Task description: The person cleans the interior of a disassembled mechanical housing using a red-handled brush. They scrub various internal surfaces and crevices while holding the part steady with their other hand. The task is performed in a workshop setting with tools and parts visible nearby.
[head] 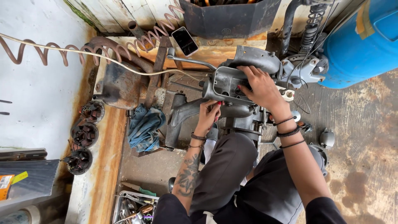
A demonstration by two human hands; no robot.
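Observation:
A grey metal scooter frame and handlebar housing point(248, 62) stands in front of me, between my knees. My right hand point(259, 85) lies over the open grey housing, fingers curled into its cavity. My left hand point(209, 114) grips the underside of the same grey part just below, fingers closed around its edge. Both wrists carry dark bands; the left forearm is tattooed. What the fingertips touch inside the housing is hidden.
A phone point(185, 40) leans on a wooden board behind. A blue rag point(144, 126) lies at left, near a coiled hose point(62, 52) and round motor parts point(84, 133). A tool tray point(132, 205) sits below; a blue drum point(365, 45) stands at right.

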